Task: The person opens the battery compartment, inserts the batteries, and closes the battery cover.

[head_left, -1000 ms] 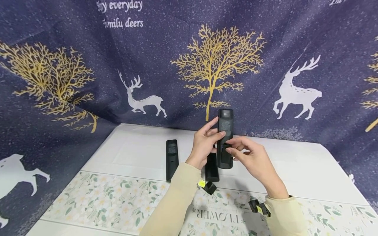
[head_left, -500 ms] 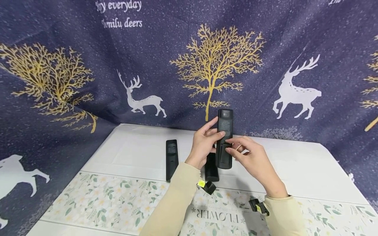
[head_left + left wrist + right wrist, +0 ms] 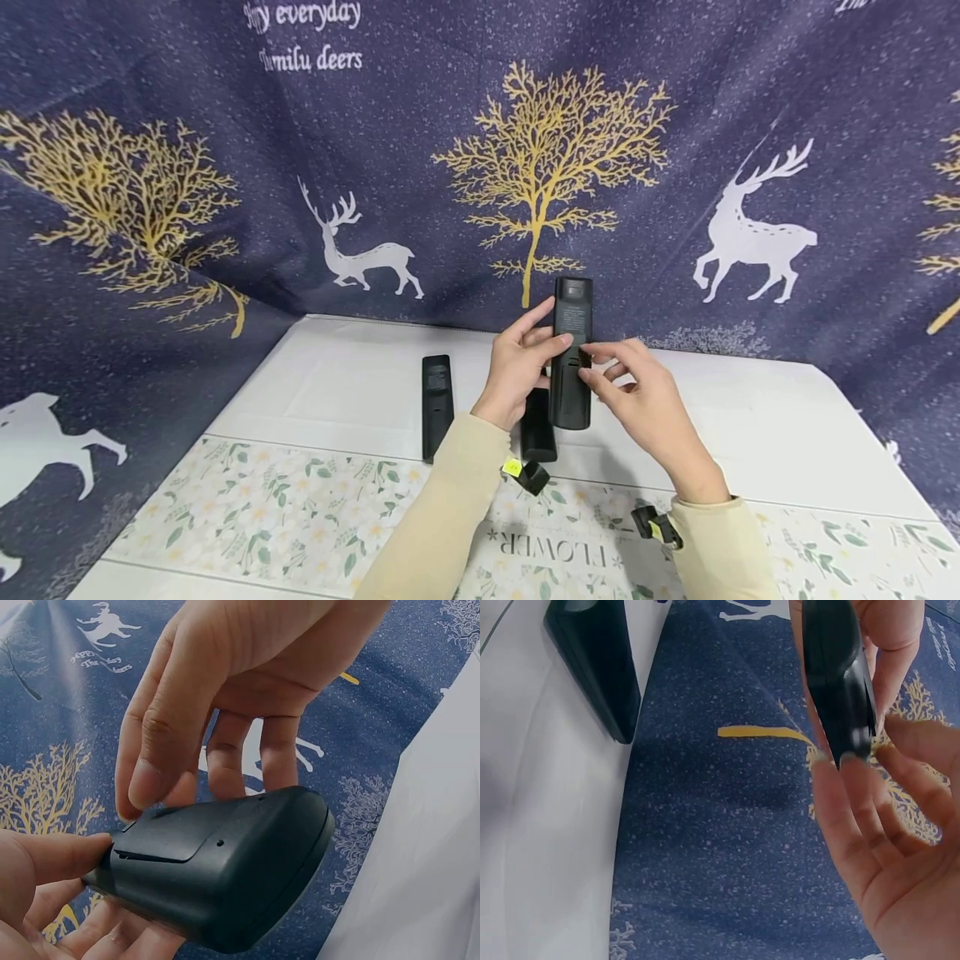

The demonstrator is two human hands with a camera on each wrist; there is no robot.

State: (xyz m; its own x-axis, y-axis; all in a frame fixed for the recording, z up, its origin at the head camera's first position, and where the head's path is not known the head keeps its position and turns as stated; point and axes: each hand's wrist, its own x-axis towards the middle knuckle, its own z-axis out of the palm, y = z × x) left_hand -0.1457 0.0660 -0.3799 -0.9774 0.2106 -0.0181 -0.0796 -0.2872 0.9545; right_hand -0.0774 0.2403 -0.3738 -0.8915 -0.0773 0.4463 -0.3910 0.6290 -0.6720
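Note:
A black remote control (image 3: 572,308) stands upright in the head view, its back with printed label turned to the camera. My left hand (image 3: 513,367) grips it from the left, thumb across its back and fingers behind. The right hand (image 3: 637,387) has thumb and curled fingers at the right edge, around the remote's lower half. In the left wrist view, the battery cover (image 3: 169,840) lies in its opening, with a thin dark gap along one side. The right thumb (image 3: 148,780) is close at the cover's edge there. Right fingers (image 3: 859,780) touch the remote's underside in the right wrist view.
Another black remote (image 3: 437,408) lies on the white table at left. A further black remote (image 3: 538,429) lies behind the left wrist. Small black devices with yellow tags (image 3: 532,477) sit at both wrists. A dark blue printed cloth (image 3: 645,167) hangs behind the table.
The battery cover has gone from tilted over the open compartment to lying nearly flush. My right fingertips have shifted slightly right toward the remote's edge. The left hand keeps its grip.

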